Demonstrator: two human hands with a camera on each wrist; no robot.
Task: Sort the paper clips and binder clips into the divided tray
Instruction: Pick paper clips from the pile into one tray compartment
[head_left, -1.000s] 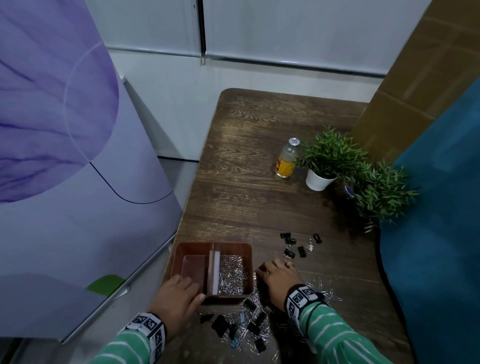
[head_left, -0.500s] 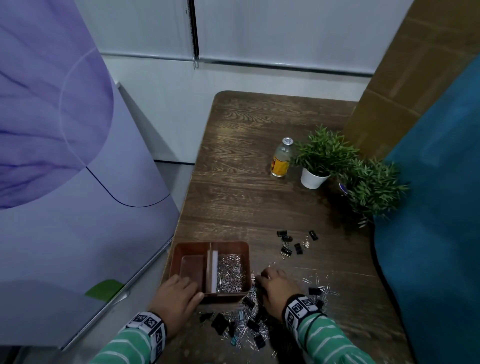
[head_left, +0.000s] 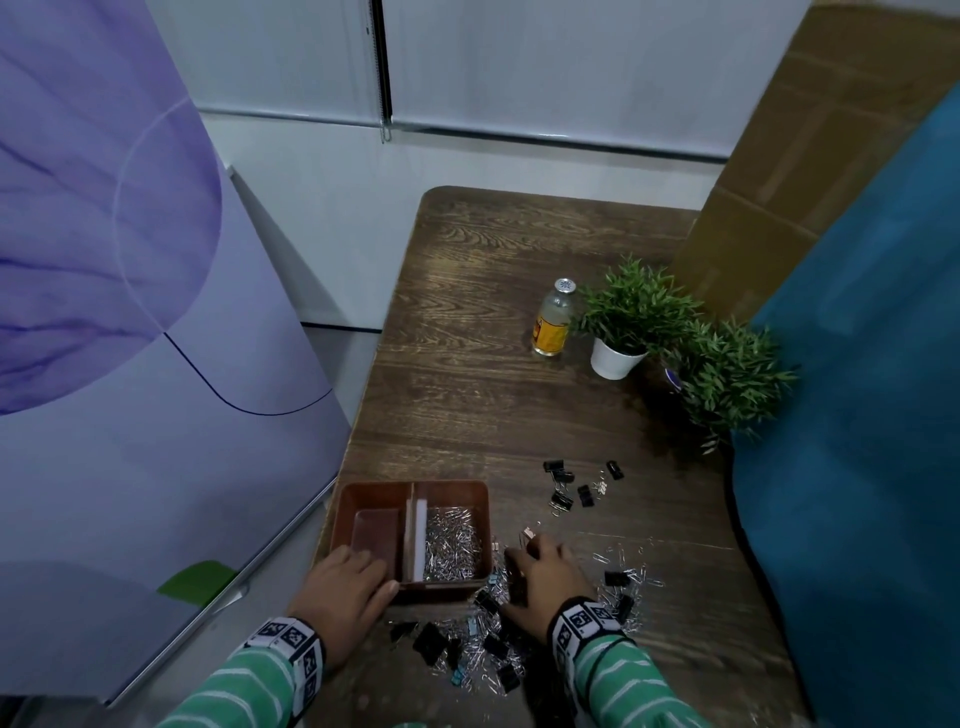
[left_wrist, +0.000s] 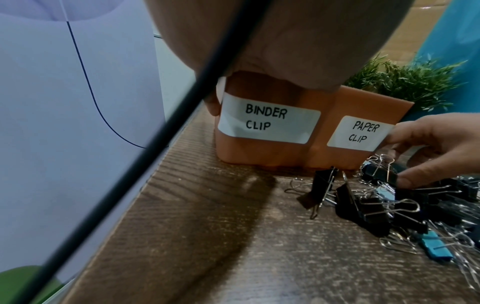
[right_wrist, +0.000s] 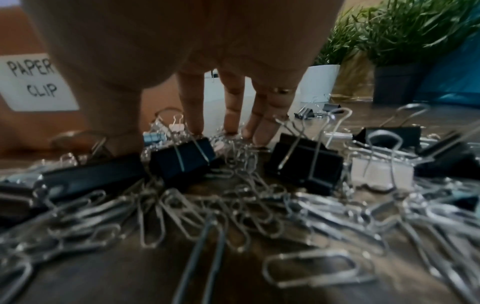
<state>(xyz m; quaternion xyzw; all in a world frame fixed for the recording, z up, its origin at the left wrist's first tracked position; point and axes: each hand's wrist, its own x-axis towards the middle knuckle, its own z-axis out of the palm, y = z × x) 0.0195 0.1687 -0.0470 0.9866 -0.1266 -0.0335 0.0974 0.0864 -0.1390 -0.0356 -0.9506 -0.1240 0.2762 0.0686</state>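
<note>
A brown divided tray (head_left: 415, 487) sits near the table's front left edge. Its wall carries the labels BINDER CLIP (left_wrist: 267, 121) and PAPER CLIP (left_wrist: 361, 133). Silver paper clips (head_left: 452, 545) fill the right compartment, while the left one looks bare. My left hand (head_left: 348, 582) grips the tray's near left corner, fingers (left_wrist: 211, 103) curled round its side. My right hand (head_left: 540, 566) arches over a mixed heap just right of the tray. Its straight fingertips (right_wrist: 194, 127) touch loose paper clips (right_wrist: 233, 156), and the thumb presses a black binder clip (left_wrist: 379, 174).
More black binder clips (head_left: 566, 488) lie in a small group farther back. Paper clips (head_left: 628, 569) are scattered to the right of my hand. A bottle (head_left: 551, 325) and two potted plants (head_left: 639, 317) stand at the back right. A blue cloth (head_left: 857, 415) borders the right.
My right hand has drawn slightly nearer over the heap beside the tray. My left hand has stayed on the tray's corner.
</note>
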